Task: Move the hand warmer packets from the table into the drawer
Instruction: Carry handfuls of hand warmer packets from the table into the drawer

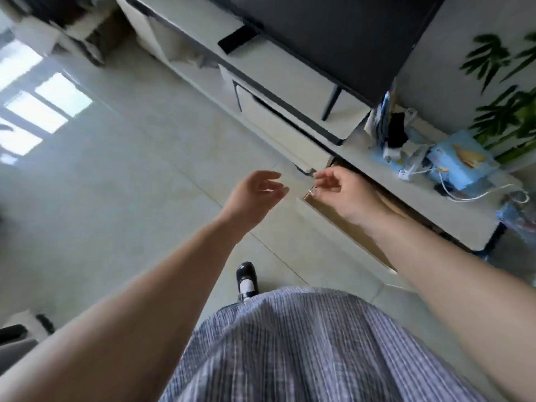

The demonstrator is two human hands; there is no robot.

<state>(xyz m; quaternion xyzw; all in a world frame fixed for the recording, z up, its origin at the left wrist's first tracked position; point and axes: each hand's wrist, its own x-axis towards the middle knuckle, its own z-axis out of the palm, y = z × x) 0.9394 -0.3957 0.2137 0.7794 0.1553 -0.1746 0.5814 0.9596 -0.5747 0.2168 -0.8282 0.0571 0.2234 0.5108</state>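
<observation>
Drawer (348,224): stood pulled open from the low TV cabinet, right of centre; its brown wooden inside showed under the right hand, and I could not tell what lay in it.
Hand warmer packets: I could not pick any out; both hands held nothing.
Floor (116,175): pale glossy tiles, with window light mirrored at the far left.
Television (333,27): a big dark screen on thin black legs, far and right of centre on the cabinet top.
TV cabinet (290,79): long, white with dark edging, running from far left to near right.
Dress (304,349): blue-grey striped cloth at the near edge, one black shoe (246,278) with a white sock poking out on the floor just beyond it.
Plant (504,91): green leaves at the far right.
Blue box (461,163): sat on the cabinet's right end beside white cables.
Left hand (255,195): hovered over the floor, fingers loosely spread, just left of the drawer's corner.
Right hand (339,192): hung over the drawer's far corner, fingers relaxed and slightly curled, near the left hand but apart from it.
</observation>
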